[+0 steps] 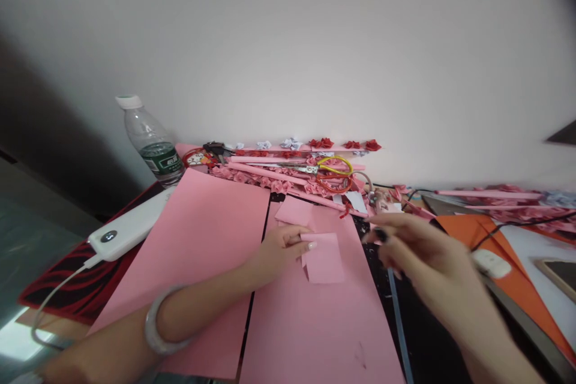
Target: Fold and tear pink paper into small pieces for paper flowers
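Observation:
My left hand [288, 252] grips the left edge of a small folded pink paper piece [324, 259] between thumb and fingers. Under it lies a large pink sheet [310, 330], with another small pink paper [294, 211] just behind my fingers. My right hand [418, 258] hovers to the right over the black surface, blurred by motion. Its fingers are curved and apart, and a dark spot shows between thumb and forefinger, with no held thing that I can make out. A second pink sheet [211, 222] lies under my left forearm.
Scissors [335, 171] with yellow and red handles lie on rolled pink paper sticks [270, 173] and paper flowers [321, 143] along the wall. A water bottle [155, 147] and white power bank [130, 228] stand left. At right are an orange folder [517, 282] and white earbud case [492, 263].

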Motion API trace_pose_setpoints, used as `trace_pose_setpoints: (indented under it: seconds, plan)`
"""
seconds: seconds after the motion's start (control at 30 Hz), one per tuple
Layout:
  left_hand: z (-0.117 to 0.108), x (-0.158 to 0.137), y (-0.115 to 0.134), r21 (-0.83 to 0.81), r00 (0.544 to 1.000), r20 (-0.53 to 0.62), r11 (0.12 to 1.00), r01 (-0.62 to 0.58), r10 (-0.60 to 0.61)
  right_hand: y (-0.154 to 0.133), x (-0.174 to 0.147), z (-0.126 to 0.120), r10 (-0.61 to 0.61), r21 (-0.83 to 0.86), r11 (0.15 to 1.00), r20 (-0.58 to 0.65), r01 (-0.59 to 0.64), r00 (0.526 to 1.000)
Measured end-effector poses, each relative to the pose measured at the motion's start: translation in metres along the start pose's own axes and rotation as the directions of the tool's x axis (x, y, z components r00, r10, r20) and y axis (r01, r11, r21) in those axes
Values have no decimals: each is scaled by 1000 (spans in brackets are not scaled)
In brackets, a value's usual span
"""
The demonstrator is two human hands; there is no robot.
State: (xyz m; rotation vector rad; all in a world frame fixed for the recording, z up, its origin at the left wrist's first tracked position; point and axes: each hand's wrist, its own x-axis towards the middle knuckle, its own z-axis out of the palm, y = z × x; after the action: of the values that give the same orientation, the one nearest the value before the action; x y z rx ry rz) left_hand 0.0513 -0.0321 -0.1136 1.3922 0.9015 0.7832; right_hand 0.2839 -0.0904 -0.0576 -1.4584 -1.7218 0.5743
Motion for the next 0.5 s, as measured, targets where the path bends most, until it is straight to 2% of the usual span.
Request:
trace_pose_setpoints:
  seconds: [0.07,0.13,0.23,0.37,0.5]
  plan:
    - [0,0,0,42,1000,-3,999,-7,7,-8,25,23,61,2,998,143,-62,988]
    - [0,0,-1,109,1000,-16,994,-19,21,-7,33,44,85,16,996,245,-92,966]
    - [0,0,-1,148,1000,-5,989,-25,26,3,25,61,113,26,992,285,-125,952]
    - [0,-1,-1,93,999,35,996,-8,5,10,16,66,169,70,977,332,-203,928]
    - [1,-1,-1,83,999,40,997,10,-14,14,17,67,126,45,989,283,-144,951]
